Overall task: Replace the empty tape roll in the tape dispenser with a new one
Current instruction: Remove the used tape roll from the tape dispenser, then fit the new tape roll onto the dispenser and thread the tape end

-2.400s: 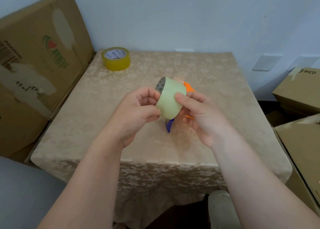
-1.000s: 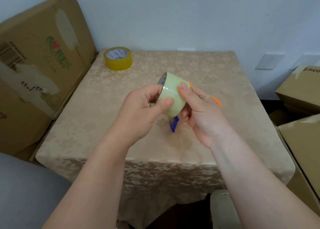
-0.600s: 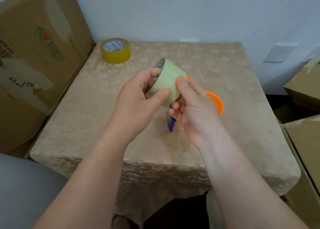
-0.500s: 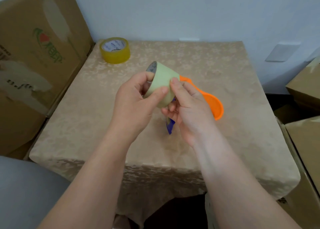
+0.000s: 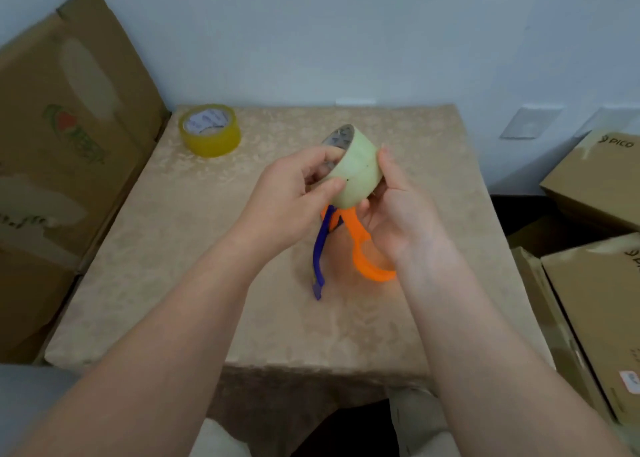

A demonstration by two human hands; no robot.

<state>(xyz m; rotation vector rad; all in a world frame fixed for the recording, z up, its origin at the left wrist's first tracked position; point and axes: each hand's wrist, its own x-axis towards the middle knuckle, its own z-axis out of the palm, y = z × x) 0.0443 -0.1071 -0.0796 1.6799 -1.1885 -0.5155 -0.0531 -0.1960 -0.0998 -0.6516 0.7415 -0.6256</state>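
Beige-clothed worktop (image 5: 194,249) below; both hands raised over it: left hand (image 5: 291,193) and right hand (image 5: 398,214) grasp the pale tape roll (image 5: 356,176), seemingly seated in the orange-and-blue tape dispenser (image 5: 356,245). Yellow roll (image 5: 210,130) sits far-left.

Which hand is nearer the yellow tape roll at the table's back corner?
Left. The left hand grips the pale roll mid-table, on the side toward the yellow tape roll; the right hand is on the far side.
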